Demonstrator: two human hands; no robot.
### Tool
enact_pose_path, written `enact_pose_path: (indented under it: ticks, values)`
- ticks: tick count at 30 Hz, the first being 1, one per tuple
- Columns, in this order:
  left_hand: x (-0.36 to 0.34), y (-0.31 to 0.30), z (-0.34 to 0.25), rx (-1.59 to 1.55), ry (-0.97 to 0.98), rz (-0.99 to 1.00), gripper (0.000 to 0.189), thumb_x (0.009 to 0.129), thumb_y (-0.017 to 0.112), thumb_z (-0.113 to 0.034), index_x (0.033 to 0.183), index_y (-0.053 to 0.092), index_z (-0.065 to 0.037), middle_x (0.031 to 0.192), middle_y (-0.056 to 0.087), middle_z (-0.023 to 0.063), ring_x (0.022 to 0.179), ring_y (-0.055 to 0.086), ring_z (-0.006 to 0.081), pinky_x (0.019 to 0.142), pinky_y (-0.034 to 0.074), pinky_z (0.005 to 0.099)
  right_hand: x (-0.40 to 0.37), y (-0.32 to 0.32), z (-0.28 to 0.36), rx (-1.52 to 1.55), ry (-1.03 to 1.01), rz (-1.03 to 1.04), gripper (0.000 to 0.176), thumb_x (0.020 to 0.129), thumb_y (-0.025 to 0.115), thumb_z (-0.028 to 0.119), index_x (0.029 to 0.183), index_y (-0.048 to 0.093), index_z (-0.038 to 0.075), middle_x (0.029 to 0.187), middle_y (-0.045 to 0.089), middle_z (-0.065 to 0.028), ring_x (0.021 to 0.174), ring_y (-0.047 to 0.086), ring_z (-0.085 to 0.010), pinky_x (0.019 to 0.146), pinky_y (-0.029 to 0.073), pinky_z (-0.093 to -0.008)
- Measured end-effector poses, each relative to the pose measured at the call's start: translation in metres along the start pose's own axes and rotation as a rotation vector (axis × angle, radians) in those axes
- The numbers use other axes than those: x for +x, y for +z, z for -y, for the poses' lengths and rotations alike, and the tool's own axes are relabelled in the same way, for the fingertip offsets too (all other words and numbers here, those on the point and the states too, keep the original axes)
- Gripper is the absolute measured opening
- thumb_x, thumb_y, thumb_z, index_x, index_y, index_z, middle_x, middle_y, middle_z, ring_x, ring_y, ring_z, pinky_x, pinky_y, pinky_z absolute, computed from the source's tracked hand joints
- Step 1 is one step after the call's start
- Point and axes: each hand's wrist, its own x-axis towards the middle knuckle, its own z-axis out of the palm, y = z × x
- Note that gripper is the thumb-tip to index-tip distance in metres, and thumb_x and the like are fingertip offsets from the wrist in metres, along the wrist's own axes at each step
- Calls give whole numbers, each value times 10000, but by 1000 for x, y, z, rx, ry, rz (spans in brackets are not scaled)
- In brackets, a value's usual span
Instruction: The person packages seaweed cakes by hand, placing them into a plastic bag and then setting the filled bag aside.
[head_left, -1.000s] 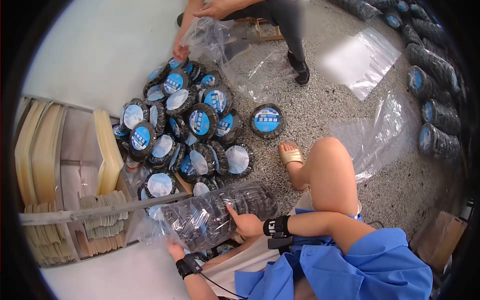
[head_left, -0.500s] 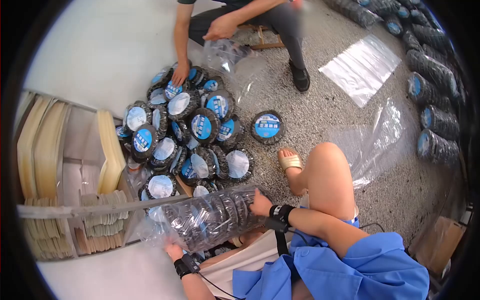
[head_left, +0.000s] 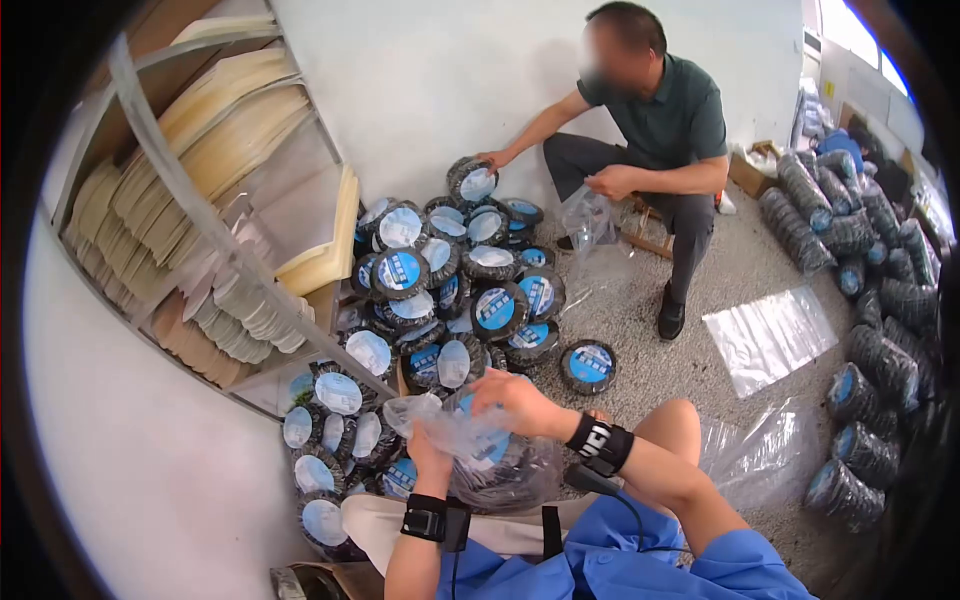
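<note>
The grey speckled floor [head_left: 650, 385] is carrying the following items. A heap of round black discs with blue and white labels [head_left: 495, 308] is lying towards its wall-side edge. One separate black disc with a blue label [head_left: 588, 367] is lying flat near the heap, label facing up. To the right, a flat stack of clear plastic sheets [head_left: 770, 338] is lying open. Nearer the viewer, loose crumpled clear film [head_left: 765, 450] is spreading over the surface. Farther right, black cylindrical rolls in clear wrap [head_left: 882, 365] are lying in a pile.
</note>
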Motion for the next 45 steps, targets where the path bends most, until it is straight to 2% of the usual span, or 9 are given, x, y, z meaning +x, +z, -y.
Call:
enact_pose_path:
  ticks: [4,11,20,23,28,30,35,38,45]
  values:
    - [-32,26,-2,10,21,-155,287,926,519,-325,952,537,-40,836,569,58,759,601,209,703,523,378,21,-76,61,1023,-37,-403,369,809,677,272,1070,613,18,1156,600,-97,1075,561,-230,1015,363,-380]
    - [-57,34,9,3,-205,-185,282,917,530,-369,962,575,-94,812,583,24,718,577,167,601,471,315,-44,64,15,-286,267,-59,328,857,607,295,1038,614,21,783,609,-73,768,592,-179,667,459,-348]
    - [-52,38,5,-480,-222,71,425,957,388,-428,1051,541,-43,1023,610,93,978,580,236,911,445,409,0,54,36,2012,838,-1173,263,966,391,231,1049,560,48,631,471,6,553,443,-126,628,401,-272]
    - [-50,23,-3,-877,-452,211,424,956,381,-454,908,529,-60,573,412,-30,481,422,119,530,394,281,-37,95,-9,2596,208,-718,236,950,399,221,1040,554,67,589,392,19,480,360,-121,583,373,-243]
    - [-93,85,-27,-73,-370,235,333,926,494,-375,839,516,-55,520,318,-53,392,287,57,406,240,216,-38,86,32,1903,651,-586,310,947,394,199,1210,509,82,596,375,31,465,320,-81,482,316,-212]
    - [-118,122,-28,770,130,365,253,882,599,-280,785,514,-61,535,399,-43,403,349,55,392,247,224,-25,83,69,1386,818,-579,360,943,406,165,1290,471,96,606,362,37,473,303,-59,448,264,-217]
    - [-89,81,-49,336,-238,180,158,850,652,-224,839,545,-109,529,399,-47,404,370,77,380,272,237,-71,85,22,1988,369,268,495,891,496,56,1373,381,52,784,508,13,554,357,-71,553,348,-199]
    - [-106,116,-55,731,586,122,332,757,712,-93,1018,519,-26,872,493,36,740,466,112,661,409,253,-45,70,91,1254,457,-322,354,913,530,167,1240,519,32,700,482,49,569,419,-34,489,324,-181]
    - [-101,124,-82,965,582,347,281,814,657,-119,1068,562,-44,856,549,23,766,503,85,695,413,238,-61,69,60,1394,563,76,207,923,547,228,1001,613,48,746,599,14,573,526,-48,502,374,-176]
